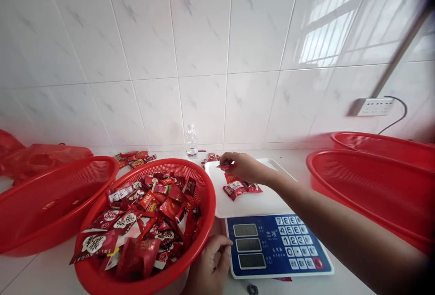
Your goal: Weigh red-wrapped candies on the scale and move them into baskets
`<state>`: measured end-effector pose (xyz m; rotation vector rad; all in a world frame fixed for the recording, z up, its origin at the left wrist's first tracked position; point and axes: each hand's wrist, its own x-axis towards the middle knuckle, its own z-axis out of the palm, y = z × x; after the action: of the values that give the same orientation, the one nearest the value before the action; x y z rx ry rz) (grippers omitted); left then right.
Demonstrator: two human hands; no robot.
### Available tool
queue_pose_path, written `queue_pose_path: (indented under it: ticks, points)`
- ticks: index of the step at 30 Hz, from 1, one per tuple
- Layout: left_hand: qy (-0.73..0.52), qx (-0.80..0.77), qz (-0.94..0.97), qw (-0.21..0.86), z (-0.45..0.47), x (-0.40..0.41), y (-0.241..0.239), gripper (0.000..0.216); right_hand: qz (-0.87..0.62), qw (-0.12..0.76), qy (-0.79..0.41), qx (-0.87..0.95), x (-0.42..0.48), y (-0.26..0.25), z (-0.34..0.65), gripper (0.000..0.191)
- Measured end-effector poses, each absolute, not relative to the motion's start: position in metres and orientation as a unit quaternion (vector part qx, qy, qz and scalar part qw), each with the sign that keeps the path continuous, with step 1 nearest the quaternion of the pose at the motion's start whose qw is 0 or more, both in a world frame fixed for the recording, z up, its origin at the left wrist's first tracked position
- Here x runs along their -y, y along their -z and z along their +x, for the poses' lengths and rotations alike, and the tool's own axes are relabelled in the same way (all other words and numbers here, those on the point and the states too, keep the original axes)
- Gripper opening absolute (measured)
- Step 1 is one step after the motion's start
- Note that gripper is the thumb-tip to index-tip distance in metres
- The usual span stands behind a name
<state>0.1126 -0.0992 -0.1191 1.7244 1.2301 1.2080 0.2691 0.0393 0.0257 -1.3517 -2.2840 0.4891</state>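
Note:
My right hand (243, 166) is over the white weighing pan (217, 204), its fingers pinched on a small red candy packet (223, 166). Below it, several red wrapped candies (238, 188) lie in the pan. The blue digital scale (275, 247) has buttons on its right, and I can read nothing on its displays. Low down between the scale and a red basket (208, 195), my left hand (214, 263) has its fingers curled, fingertips by the scale's left edge; no object shows in it. That basket is heaped with red candy packets (146, 213).
Another red basket (20, 236) and red plastic bags (50, 157) are at the left. Red baskets (360, 186) stand at the right. Near the tiled wall are a clear bottle (191, 143) and loose candies (136, 158). A small dark object (252, 289) lies before the scale.

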Motion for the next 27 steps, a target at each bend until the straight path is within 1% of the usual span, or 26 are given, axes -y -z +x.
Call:
queue_pose_path:
  ticks: [3,7,10,15,21,27]
  points:
    - [-0.464,-0.47,0.67,0.338,0.114,0.099,0.119,0.022,-0.496,0.19,-0.192,0.826,-0.034,-0.02,0.293,0.022]
    - [-0.462,-0.479,0.674,0.32,0.114,0.098,0.121,0.026,-0.497,0.157,-0.198,0.83,-0.031,-0.013,0.317,0.038]
    - [-0.46,-0.483,0.675,0.315,0.113,0.097,0.121,0.033,-0.492,0.154,-0.195,0.834,-0.033,-0.009,0.331,0.046]
    - [-0.464,-0.48,0.678,0.307,0.114,0.096,0.12,0.035,-0.45,0.155,-0.214,0.853,-0.028,-0.006,0.342,0.051]
    - [-0.463,-0.476,0.686,0.297,0.113,0.096,0.121,0.033,-0.461,0.178,-0.199,0.846,-0.024,-0.006,0.341,0.05]
    - [-0.473,-0.471,0.689,0.282,0.113,0.094,0.123,0.035,-0.435,0.165,-0.201,0.862,-0.016,-0.002,0.336,0.032]
